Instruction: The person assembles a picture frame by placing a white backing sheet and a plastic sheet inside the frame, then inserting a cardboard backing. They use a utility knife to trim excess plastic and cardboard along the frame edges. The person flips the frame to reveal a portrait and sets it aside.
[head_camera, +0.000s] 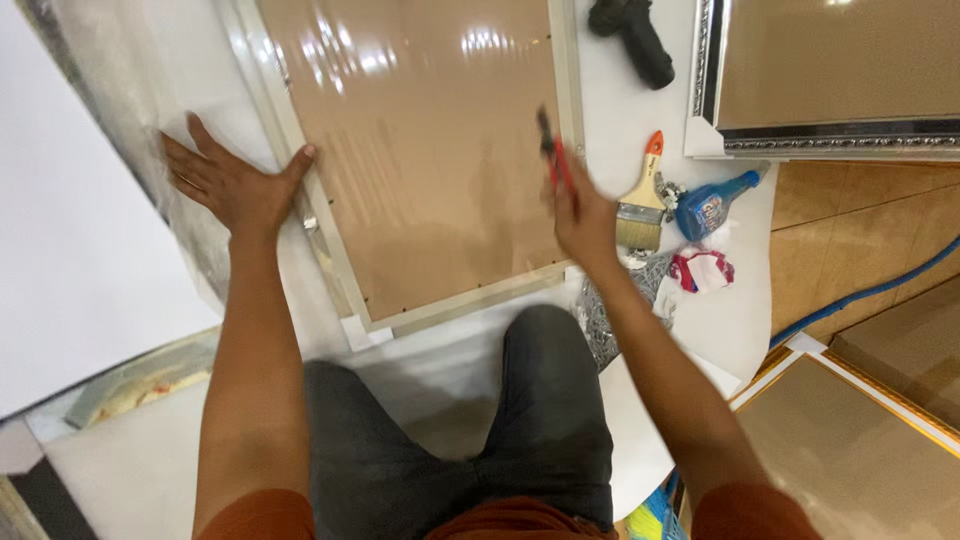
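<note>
Two hands worked: left hand (232, 182) pressed flat on the frame (330, 250); right hand (583, 222) gripped red-handled pliers (556, 160) beside a paintbrush (641, 200) and spray bottle (712, 205).

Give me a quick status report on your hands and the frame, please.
Left hand flat on the frame's left edge. Right hand gripping red-handled pliers over the backing board. Paintbrush and spray bottle lying beside it.

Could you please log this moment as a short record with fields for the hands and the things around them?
left hand: flat, fingers spread, pressing on the frame's left edge
right hand: gripping a red-handled tool, blurred
frame: lying back side up, brown backing board, pale border
paintbrush: right of the frame, orange-tipped handle
spray bottle: blue, lying beside the paintbrush
second frame: ornate silver, upper right
</note>
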